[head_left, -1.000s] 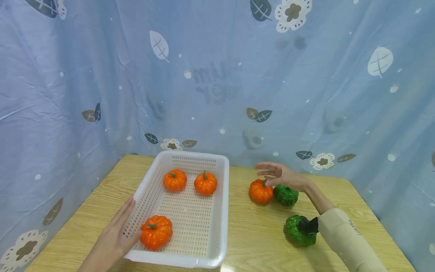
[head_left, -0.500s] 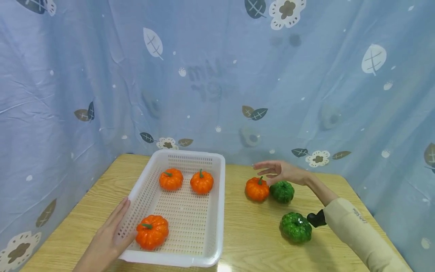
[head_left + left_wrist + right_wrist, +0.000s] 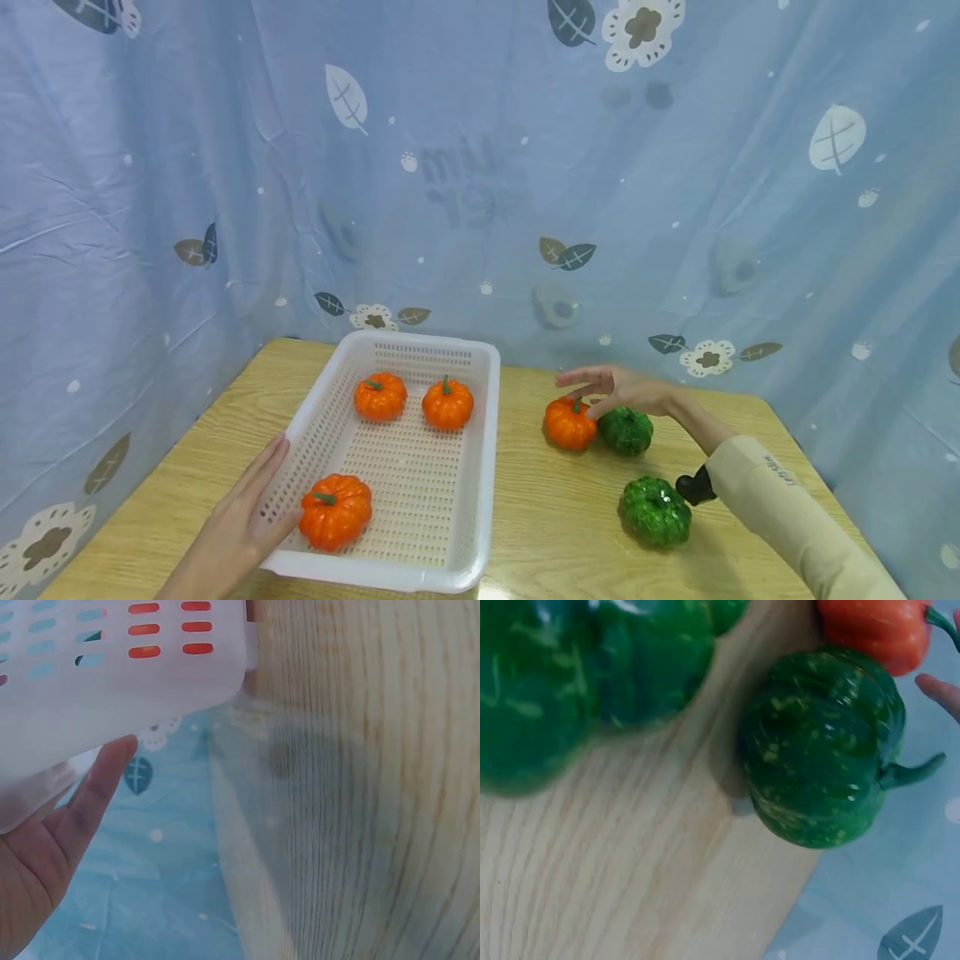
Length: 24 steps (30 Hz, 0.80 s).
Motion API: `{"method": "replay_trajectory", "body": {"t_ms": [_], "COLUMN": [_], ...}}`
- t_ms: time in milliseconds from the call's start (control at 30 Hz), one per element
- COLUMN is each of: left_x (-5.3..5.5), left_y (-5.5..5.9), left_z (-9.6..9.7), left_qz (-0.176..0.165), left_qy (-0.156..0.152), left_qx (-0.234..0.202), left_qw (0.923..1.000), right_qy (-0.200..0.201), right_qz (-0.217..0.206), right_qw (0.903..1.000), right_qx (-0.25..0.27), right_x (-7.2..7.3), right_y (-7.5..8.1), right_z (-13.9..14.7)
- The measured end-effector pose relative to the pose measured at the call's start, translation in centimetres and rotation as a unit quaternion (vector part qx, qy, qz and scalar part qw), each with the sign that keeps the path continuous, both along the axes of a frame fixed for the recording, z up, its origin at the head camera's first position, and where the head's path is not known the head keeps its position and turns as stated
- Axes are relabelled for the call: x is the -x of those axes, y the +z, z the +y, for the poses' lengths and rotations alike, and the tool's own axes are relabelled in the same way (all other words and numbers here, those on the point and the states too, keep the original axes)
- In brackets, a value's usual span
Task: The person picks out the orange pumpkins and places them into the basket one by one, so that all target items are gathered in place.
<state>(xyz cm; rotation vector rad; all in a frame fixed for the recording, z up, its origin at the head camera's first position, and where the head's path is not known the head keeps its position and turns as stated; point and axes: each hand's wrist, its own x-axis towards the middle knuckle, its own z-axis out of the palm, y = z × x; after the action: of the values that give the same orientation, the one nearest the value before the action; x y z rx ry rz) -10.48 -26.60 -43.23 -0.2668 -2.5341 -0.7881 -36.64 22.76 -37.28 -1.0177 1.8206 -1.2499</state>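
My left hand (image 3: 240,521) rests at the near left corner of a white perforated plastic basket (image 3: 489,467), fingers extended along the left rim and thumb spread over the near end. The left wrist view shows a digit (image 3: 101,780) against the basket's rim. Inside the basket sit three orange pumpkins with green stems: two at the back and one (image 3: 336,512) by my left thumb. My right hand (image 3: 626,392) hovers with spread fingers over another orange pumpkin (image 3: 570,425) on the table; the right wrist view shows a fingertip (image 3: 939,691) just apart from it.
A green pumpkin (image 3: 627,431) stands right beside the orange one, under my right wrist. Nearer me is a second green pumpkin (image 3: 654,512), below the dark wrist device (image 3: 696,486). A blue patterned curtain (image 3: 480,183) borders the wooden table (image 3: 555,533) at the back and sides.
My right hand has lowered slightly towards the orange pumpkin, thumb and fingers now closer about its top. My left hand stays at the basket; the head view has shifted a little.
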Motion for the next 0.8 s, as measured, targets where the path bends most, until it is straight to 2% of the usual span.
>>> {"method": "replay_trajectory", "body": {"t_ms": [133, 267, 400, 600, 800], "left_x": [0.0, 0.0, 0.0, 0.0, 0.1], "left_y": [-0.1, -0.1, -0.2, -0.1, 0.2], "left_z": [0.1, 0.0, 0.0, -0.1, -0.2], "left_qz": [0.004, 0.001, -0.015, -0.04, -0.066], "left_qy": [-0.004, 0.004, 0.008, 0.001, -0.003], "left_qx": [0.002, 0.006, 0.001, -0.007, -0.028], "left_qw": [1.0, 1.0, 0.9999, 0.9992, 0.9974], "right_qy": [0.023, 0.033, 0.034, 0.032, 0.019], "right_qz": [-0.026, -0.044, -0.03, -0.007, 0.006], "right_qw": [0.9994, 0.9985, 0.999, 0.9991, 0.9995], "right_qx": [0.004, 0.003, 0.005, 0.028, 0.024], "right_x": [-0.3, -0.8, -1.6, -3.5, -4.3], "right_y": [-0.3, 0.1, 0.8, 1.9, 1.3], "right_z": [-0.1, -0.6, -0.8, -0.4, 0.1]}}
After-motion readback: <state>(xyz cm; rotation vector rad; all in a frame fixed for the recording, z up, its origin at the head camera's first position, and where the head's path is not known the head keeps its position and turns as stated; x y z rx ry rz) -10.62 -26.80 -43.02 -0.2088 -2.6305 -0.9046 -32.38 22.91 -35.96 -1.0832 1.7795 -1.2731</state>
